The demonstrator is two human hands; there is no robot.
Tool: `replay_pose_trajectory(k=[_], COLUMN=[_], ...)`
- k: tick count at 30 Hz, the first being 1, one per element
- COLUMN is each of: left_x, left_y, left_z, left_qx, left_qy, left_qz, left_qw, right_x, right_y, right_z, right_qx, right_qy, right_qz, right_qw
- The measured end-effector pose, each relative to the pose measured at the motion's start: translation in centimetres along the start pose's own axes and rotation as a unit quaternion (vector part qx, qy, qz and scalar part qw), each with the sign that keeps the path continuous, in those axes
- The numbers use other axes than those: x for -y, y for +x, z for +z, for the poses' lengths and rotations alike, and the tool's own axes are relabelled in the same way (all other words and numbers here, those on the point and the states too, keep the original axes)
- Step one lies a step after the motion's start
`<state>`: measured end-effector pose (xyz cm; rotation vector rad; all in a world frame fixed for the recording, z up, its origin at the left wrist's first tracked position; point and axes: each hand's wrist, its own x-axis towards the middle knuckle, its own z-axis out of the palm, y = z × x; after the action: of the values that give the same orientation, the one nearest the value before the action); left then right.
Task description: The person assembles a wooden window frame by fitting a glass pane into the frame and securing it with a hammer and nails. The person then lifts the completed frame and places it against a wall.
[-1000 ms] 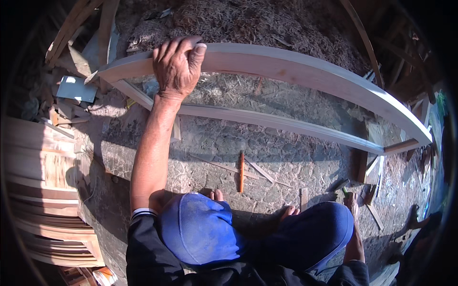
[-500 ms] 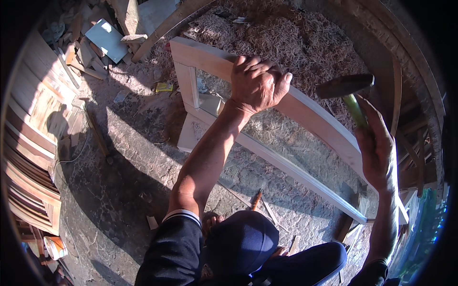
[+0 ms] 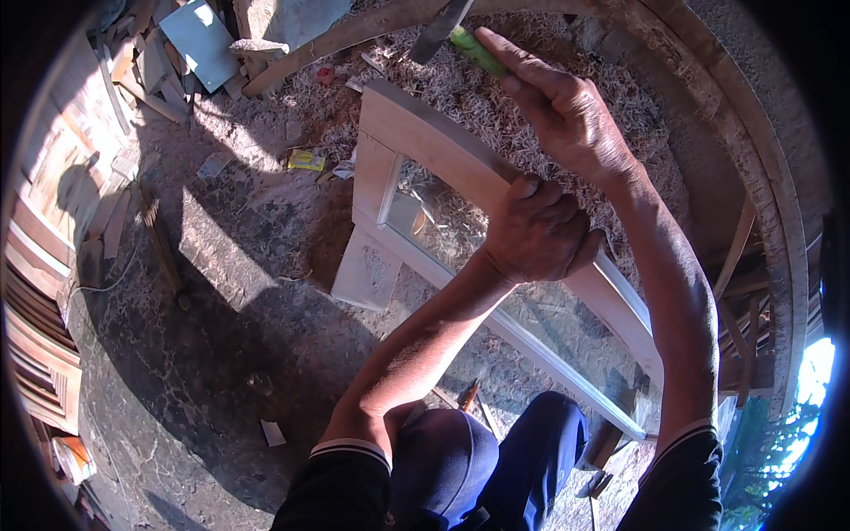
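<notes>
My left hand (image 3: 537,232) is clamped, fingers curled tight, over the top rail of the pale wooden frame (image 3: 425,142), which stands on edge on the shaving-strewn ground just beyond my blue-trousered knees (image 3: 496,460). Above and beyond that rail, my right hand (image 3: 567,111) is closed around the green handle of a hammer (image 3: 460,34), whose dark head sits above the frame's far corner. Beyond the frame's left end lie wood offcuts (image 3: 146,75) and a grey flat panel (image 3: 204,40).

I can't see the hammer (image 3: 456,34) head whole; the top edge crops it. My left hand (image 3: 537,232) covers part of the wooden frame (image 3: 425,133), whose far end hides behind my knee.
</notes>
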<state>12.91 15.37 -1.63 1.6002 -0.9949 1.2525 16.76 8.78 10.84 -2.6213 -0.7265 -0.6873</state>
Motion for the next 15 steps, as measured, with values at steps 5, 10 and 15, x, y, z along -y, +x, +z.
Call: replay_pose_trajectory(k=[5,10,15], left_x=[0.0,-0.4,-0.3], left_y=[-0.2,-0.6,-0.4], left_z=[0.2,-0.6,-0.5], left_qx=[-0.065,-0.007,-0.028], left_qy=[-0.01,0.005,-0.014], left_qz=[0.007,-0.007,-0.006], left_qw=[0.998,1.0,0.999], right_x=[0.5,0.9,1.6], right_y=[0.2,1.5,1.8], right_z=[2.2,1.7,2.6], right_qx=[0.092,0.104,0.036], right_qy=[-0.031,-0.009,0.023], right_qz=[-0.004,-0.007,-0.032], right_qw=[0.995,0.995,0.999])
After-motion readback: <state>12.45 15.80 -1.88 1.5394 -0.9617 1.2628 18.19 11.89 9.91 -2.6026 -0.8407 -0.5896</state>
